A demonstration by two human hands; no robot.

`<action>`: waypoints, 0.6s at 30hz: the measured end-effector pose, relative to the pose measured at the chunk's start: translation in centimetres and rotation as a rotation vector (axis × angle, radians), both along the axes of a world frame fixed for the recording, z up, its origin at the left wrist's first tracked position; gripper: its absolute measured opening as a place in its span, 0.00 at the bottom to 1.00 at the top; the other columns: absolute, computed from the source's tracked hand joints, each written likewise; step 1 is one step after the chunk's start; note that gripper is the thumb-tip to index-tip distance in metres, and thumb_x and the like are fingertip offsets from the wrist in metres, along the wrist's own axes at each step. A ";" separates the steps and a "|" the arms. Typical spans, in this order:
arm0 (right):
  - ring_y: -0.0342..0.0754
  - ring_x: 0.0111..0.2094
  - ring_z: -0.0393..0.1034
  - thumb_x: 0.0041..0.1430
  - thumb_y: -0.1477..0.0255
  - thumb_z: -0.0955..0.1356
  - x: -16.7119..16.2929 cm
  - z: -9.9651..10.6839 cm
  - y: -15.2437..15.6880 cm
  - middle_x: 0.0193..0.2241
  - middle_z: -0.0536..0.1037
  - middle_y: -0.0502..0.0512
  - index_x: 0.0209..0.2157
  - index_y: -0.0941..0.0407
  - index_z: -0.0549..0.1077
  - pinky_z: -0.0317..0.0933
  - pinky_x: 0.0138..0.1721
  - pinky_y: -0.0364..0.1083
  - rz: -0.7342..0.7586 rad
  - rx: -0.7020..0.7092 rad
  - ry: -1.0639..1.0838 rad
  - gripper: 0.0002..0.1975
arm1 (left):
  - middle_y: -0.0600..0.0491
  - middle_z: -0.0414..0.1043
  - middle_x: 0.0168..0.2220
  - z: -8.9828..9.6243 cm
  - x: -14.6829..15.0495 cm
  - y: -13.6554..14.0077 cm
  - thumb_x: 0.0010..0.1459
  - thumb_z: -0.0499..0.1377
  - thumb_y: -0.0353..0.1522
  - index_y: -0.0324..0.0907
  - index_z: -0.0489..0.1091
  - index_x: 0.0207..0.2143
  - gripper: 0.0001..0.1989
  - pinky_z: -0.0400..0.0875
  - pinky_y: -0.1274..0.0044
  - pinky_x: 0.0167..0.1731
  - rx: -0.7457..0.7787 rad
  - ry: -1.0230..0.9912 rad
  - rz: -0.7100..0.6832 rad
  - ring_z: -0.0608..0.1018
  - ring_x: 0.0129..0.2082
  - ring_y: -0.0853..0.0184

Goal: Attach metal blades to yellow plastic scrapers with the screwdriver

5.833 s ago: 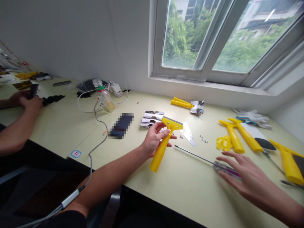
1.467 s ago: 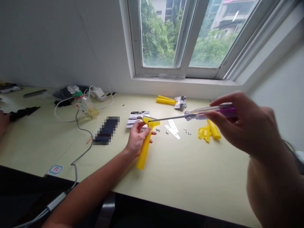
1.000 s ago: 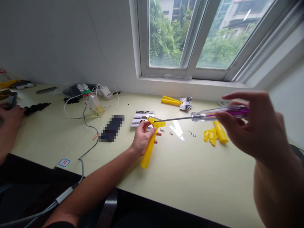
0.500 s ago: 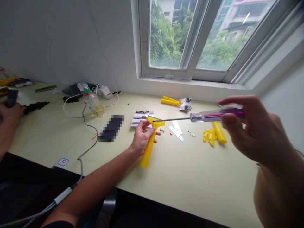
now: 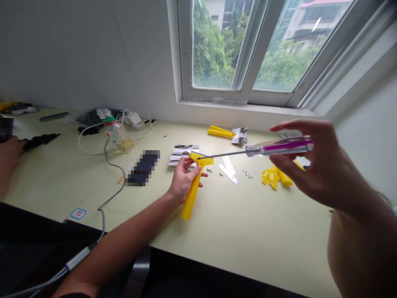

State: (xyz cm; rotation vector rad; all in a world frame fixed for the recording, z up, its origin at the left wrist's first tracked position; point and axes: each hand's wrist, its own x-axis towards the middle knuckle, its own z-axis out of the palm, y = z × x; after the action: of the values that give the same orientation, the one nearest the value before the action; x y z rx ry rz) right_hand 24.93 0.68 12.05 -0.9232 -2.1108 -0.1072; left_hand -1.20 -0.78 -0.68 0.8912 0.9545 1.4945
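My left hand [image 5: 183, 178] is closed round a yellow scraper [image 5: 191, 194], just below its wide head. The scraper's handle slants down toward the table's front edge. In my right hand [image 5: 328, 169] is a screwdriver [image 5: 282, 147] with a clear and purple handle. The thumb lies under that handle and the index finger is raised above it, while the handle's end sits against the hand. Level across the view, the screwdriver's shaft points left, and its tip meets the scraper's head. Small screws [image 5: 247, 174] and flat white blades [image 5: 228, 174] lie on the table near the scraper.
Yellow plastic parts [image 5: 273, 178] lie at the right, partly behind my right hand. Another yellow-handled bundle [image 5: 221, 131] is near the window. Left stand a bottle [image 5: 116, 132], a blurred-out dark object [image 5: 143, 167] and a grey cable [image 5: 119, 194]. Another person's hand [image 5: 10, 153] is at far left.
My right hand's fingers have loosened and spread around the screwdriver handle, exposing more of it. The tip stays at the scraper's head. The view has shifted slightly.
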 end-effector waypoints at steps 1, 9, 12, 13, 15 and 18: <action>0.49 0.29 0.76 0.53 0.63 0.71 0.0 0.0 0.0 0.37 0.78 0.52 0.50 0.50 0.65 0.68 0.23 0.45 0.021 -0.013 -0.003 0.24 | 0.50 0.65 0.53 0.0 0.0 0.0 0.48 0.68 0.37 0.44 0.62 0.41 0.22 0.73 0.80 0.16 -0.004 -0.001 0.002 0.82 0.31 0.63; 0.50 0.29 0.76 0.53 0.62 0.72 -0.1 0.0 0.0 0.37 0.79 0.52 0.49 0.50 0.67 0.68 0.27 0.47 0.005 0.037 0.010 0.23 | 0.49 0.65 0.53 -0.1 0.0 0.0 0.49 0.67 0.36 0.44 0.62 0.42 0.21 0.73 0.80 0.15 0.002 0.011 0.003 0.82 0.31 0.62; 0.49 0.29 0.76 0.54 0.63 0.72 -0.2 -0.2 -0.1 0.35 0.79 0.53 0.48 0.52 0.68 0.66 0.26 0.46 -0.059 0.056 0.000 0.21 | 0.49 0.65 0.53 -0.1 0.0 0.1 0.49 0.67 0.36 0.44 0.62 0.42 0.21 0.72 0.80 0.15 -0.011 0.016 0.005 0.81 0.31 0.62; 0.49 0.31 0.76 0.54 0.63 0.71 -0.2 -0.2 0.0 0.39 0.79 0.54 0.50 0.52 0.67 0.67 0.28 0.46 -0.015 0.018 0.005 0.23 | 0.49 0.65 0.53 -0.1 0.0 0.1 0.49 0.68 0.35 0.43 0.62 0.42 0.21 0.72 0.80 0.15 -0.015 0.016 0.007 0.81 0.30 0.62; 0.51 0.35 0.77 0.55 0.64 0.71 -0.2 -0.2 0.0 0.45 0.77 0.55 0.53 0.50 0.65 0.70 0.33 0.48 0.075 -0.077 0.026 0.24 | 0.48 0.65 0.53 0.0 0.0 0.1 0.48 0.68 0.35 0.43 0.62 0.41 0.21 0.72 0.80 0.15 -0.020 0.015 0.013 0.81 0.30 0.63; 0.53 0.37 0.77 0.53 0.67 0.73 0.0 0.3 -0.4 0.40 0.79 0.52 0.48 0.49 0.70 0.71 0.36 0.52 0.116 -0.099 0.114 0.20 | 0.49 0.65 0.51 0.3 0.0 -0.1 0.49 0.67 0.34 0.44 0.63 0.42 0.20 0.72 0.79 0.15 -0.017 0.006 0.008 0.80 0.30 0.63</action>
State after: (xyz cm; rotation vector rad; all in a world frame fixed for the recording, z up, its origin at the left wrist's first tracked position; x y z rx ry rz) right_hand 24.95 0.30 12.31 -0.8422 -2.0731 0.1081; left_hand -1.17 -0.84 -0.35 0.8807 0.9744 1.4893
